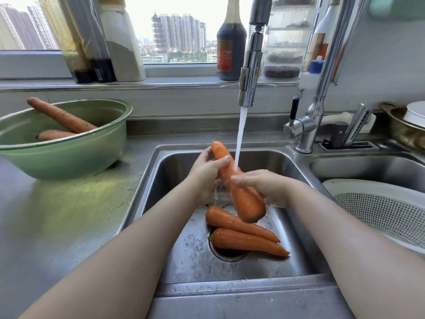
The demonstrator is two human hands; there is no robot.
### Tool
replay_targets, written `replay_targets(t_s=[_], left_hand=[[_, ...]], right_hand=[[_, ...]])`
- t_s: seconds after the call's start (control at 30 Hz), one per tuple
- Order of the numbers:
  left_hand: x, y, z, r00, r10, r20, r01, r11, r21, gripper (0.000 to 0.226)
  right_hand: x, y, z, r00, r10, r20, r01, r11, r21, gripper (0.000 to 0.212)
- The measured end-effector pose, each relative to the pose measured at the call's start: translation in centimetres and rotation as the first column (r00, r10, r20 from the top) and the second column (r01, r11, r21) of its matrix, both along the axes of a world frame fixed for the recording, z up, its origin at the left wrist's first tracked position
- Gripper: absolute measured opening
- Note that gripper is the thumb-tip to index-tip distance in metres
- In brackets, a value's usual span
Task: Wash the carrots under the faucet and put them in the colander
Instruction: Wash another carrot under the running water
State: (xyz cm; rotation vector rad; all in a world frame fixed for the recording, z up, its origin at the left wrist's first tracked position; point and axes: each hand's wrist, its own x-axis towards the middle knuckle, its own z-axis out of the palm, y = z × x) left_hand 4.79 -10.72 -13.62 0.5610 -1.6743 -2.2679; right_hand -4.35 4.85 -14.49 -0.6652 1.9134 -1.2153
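- Head view: the carrot (239, 187) was up over the sink (184, 268), and both hands were on it.
- The left hand (204, 173) curled round the thin upper end, with its thumb laid across the front.
- The right hand (264, 187) wrapped its fingers over the thicker lower half. It was wet and a bit blurred, so the exact finger placing was hard to read.
- The faucet (249, 72) was running, and the water (240, 139) struck the carrot between the two hands.
- The carrot's long axis ran steeply, with the thin tip up and away from the person and the fat end down and toward them, tilted a little right.
- Two more carrots (241, 233) lay side by side on the sink floor over the drain, with their tips pointing right.
- Now the relation that mattered: the colander (379, 210) sat off to the right in the next basin, and no carrots showed in the part in view.
- The right hand was the nearer one by far, and the left would have had to cross over.
- My call was that the washing step was in hand, and the carry would be a short swing rightward over the divider, fat end leading.
- The bowl (69, 157) sat far left on the surface (69, 215) and held two dirtier-looking carrots (59, 116).
- So plenty of the task was left.
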Motion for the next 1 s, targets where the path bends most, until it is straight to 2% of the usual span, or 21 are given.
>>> replay_targets(t_s=[0.07, 0.17, 0.23, 0.37, 0.47, 0.6, 0.77, 1.0], left_hand=[[0.2, 0.2, -0.1, 0.994, -0.107, -0.020, 0.104, 0.987, -0.121, 0.050], [0.4, 1.0, -0.2, 0.982, -0.190, 0.001, 0.181, 0.936, -0.301, 0.032], [0.4, 1.3, -0.1, 0.979, -0.203, 0.007, 0.194, 0.922, -0.336, 0.025], [0.3, 0.8, 0.6, 0.991, -0.135, -0.017, 0.128, 0.969, -0.211, 0.027], [0.2, 0.2, 0.7, 1.000, -0.023, 0.011, 0.024, 0.996, -0.087, 0.031], [0.4, -1.1, 0.6, 0.998, 0.068, -0.013, -0.067, 0.996, 0.058, 0.036], [-0.1, -1.1, 0.0, 0.998, 0.068, -0.014, -0.068, 0.997, -0.035, 0.032], [-0.4, -1.2, -1.0, 0.996, 0.053, 0.069, -0.043, 0.990, -0.137, 0.030]], right_hand=[[0.1, 0.2, 0.1, 0.997, 0.068, -0.039, -0.066, 0.997, 0.049, 0.036], [0.5, 0.1, -0.4, 0.987, 0.153, -0.042, -0.149, 0.985, 0.090, 0.031], [0.6, 0.0, -0.6, 0.986, 0.166, -0.022, -0.164, 0.982, 0.093, 0.032], [0.6, 0.0, -0.3, 0.985, 0.167, 0.049, -0.168, 0.985, 0.022, 0.036], [1.0, -0.8, -0.3, 0.985, 0.125, 0.117, -0.116, 0.990, -0.078, 0.050], [1.0, -1.7, -0.4, 0.983, 0.080, 0.164, -0.068, 0.995, -0.077, 0.045], [1.0, -1.5, -0.3, 0.965, 0.019, 0.262, -0.007, 0.999, -0.045, 0.051], [0.8, -0.5, 0.1, 0.957, 0.038, 0.287, -0.048, 0.998, 0.028, 0.053]])
